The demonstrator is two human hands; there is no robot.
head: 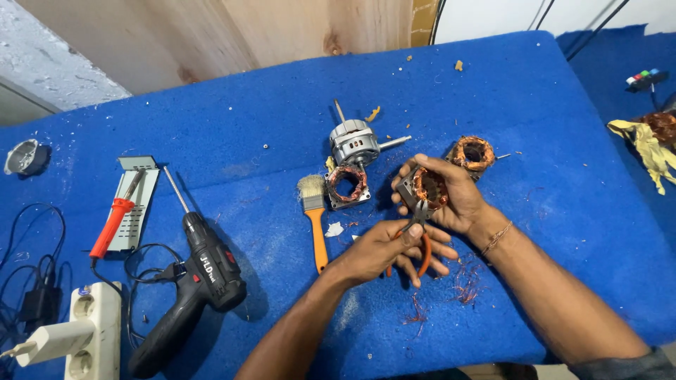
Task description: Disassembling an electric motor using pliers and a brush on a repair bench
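Far left: a white power strip (84, 331) sits at the edge of your blue surface (549, 141), with a red-handled soldering iron (113, 224) resting on a grey metal plate (134, 204).
Drill: a black electric drill (193, 281) lies on its side, bit pointing away from you.
Brush: an orange-handled paintbrush (315, 218) lies just beside a stator (347, 184) and a grey motor (354, 141).
Left hand: your left hand (384, 248) is closed around orange-handled pliers (420, 236), their tip at the windings.
Right hand: your right hand (451, 197) grips a copper-wound stator (426, 188), lifted off the surface.
Beyond: another wound stator (473, 153) lies just behind that hand.
Far right: yellow gloves (648, 144).
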